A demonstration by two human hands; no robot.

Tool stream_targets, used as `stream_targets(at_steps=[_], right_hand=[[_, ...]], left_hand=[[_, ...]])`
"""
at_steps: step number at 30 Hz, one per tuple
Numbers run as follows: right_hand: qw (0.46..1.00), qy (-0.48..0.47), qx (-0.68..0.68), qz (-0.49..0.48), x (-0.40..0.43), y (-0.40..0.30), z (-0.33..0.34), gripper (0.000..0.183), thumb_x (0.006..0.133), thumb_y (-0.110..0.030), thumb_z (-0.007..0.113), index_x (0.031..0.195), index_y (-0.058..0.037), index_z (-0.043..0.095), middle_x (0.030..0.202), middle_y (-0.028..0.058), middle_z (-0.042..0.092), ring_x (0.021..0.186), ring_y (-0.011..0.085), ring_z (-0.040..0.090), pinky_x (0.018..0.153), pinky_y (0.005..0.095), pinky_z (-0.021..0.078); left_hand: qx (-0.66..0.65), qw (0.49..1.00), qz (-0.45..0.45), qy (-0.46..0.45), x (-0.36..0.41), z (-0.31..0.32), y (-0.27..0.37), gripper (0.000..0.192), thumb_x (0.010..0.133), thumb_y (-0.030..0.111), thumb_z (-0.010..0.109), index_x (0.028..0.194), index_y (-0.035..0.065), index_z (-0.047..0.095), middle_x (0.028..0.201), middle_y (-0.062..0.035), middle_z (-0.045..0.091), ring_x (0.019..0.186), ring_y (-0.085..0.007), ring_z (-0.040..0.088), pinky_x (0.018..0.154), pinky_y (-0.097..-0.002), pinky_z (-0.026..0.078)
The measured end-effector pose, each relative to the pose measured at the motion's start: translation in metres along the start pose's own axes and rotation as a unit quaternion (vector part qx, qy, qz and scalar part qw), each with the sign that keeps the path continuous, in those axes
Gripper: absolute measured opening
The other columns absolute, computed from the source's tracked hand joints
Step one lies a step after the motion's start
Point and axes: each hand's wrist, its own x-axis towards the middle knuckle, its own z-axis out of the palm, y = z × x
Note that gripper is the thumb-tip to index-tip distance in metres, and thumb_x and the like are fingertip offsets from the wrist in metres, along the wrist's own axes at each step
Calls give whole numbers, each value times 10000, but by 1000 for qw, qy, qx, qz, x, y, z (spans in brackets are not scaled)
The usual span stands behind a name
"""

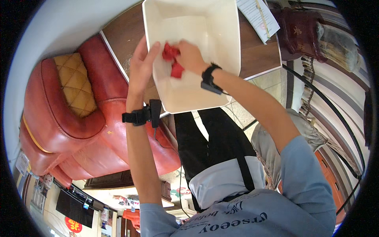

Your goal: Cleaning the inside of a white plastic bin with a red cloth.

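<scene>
A deep cream plastic bin (195,102) stands in front of me at the edge of a dark wooden table, its open side facing the camera. Inside it, my right hand (189,54) grips a crumpled red cloth (177,70), which hangs below the fingers against the inner wall. My left hand (143,65) rests at the bin's left rim, thumb over the edge and fingers outside. Each wrist wears a black strap with a small device and a cable. The right hand is slightly blurred, and its fingertips are partly hidden by the cloth.
The dark wooden table (257,56) has a white edge. Printed papers (257,17) lie at its right corner. A red leather sofa (115,142) with a yellow quilted cushion (75,84) is on the left. At right are a dark red container (300,35) and a curved black bar (328,103).
</scene>
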Motion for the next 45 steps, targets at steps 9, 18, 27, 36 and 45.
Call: stream_targets(at_steps=[9, 18, 27, 36, 45], right_hand=[[964, 123, -227, -60, 46, 4, 9, 393, 711, -94, 682, 1089, -70, 579, 1014, 124, 554, 955, 283, 543, 752, 394, 464], [990, -59, -125, -20, -34, -19, 35, 308, 751, -10, 605, 1047, -10, 519, 1039, 163, 564, 931, 336, 586, 742, 411, 524], [919, -350, -132, -125, -39, -2, 27, 264, 743, -95, 631, 1004, -74, 591, 929, 148, 638, 890, 349, 630, 757, 443, 503], [978, -156, -123, 65, 13, -2, -10, 398, 740, -273, 679, 1034, -19, 596, 955, 191, 670, 907, 369, 646, 778, 447, 517], [964, -92, -84, 235, -5, 6, 4, 512, 740, -259, 695, 1085, 68, 502, 1003, 253, 637, 953, 395, 635, 826, 438, 516]], left_hand=[[115, 969, 47, 212, -88, 54, -53, 412, 898, 107, 566, 1288, -7, 494, 1174, -177, 612, 1076, -257, 601, 932, -359, 453], [198, 932, 57, 298, -94, 59, -92, 315, 786, 25, 486, 1062, -6, 635, 834, -228, 653, 708, -387, 647, 646, -408, 511], [227, 933, 64, 270, -87, 41, -91, 265, 799, 28, 469, 999, -70, 614, 808, -258, 650, 689, -358, 656, 657, -404, 506], [335, 934, 100, 70, -24, -17, -53, 470, 763, 44, 480, 1202, 119, 629, 767, -254, 617, 688, -418, 619, 657, -476, 493], [196, 966, 118, -122, 6, -40, -36, 516, 780, 21, 506, 1284, 106, 572, 1174, -152, 630, 1121, -251, 581, 958, -326, 425]])
